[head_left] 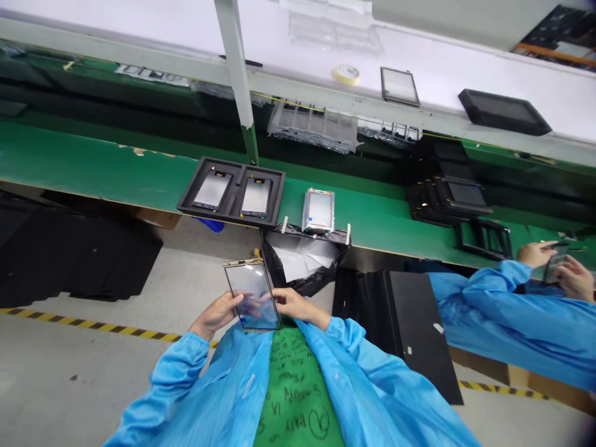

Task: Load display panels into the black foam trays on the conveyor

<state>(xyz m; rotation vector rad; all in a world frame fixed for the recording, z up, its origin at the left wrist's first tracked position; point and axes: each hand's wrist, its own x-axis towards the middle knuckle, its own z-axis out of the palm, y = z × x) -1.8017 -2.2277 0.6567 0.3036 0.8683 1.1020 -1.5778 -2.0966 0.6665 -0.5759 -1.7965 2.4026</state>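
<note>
Between my two hands, above my lap, I hold a clear touch panel with a dark border and a yellow flex tab at its top. My left hand pinches its left edge, and my right hand grips the right edge; fingers show through the glass. Beyond it, on the green bench, a black foam tray holds two screens in its compartments. To the right of that tray lies a stack of panels.
A black-lined bin with white sheets hangs at the bench edge. Black boards stand to my right, black foam sheets to the left. A co-worker's hands hold a small panel at far right. Black trays are stacked nearby.
</note>
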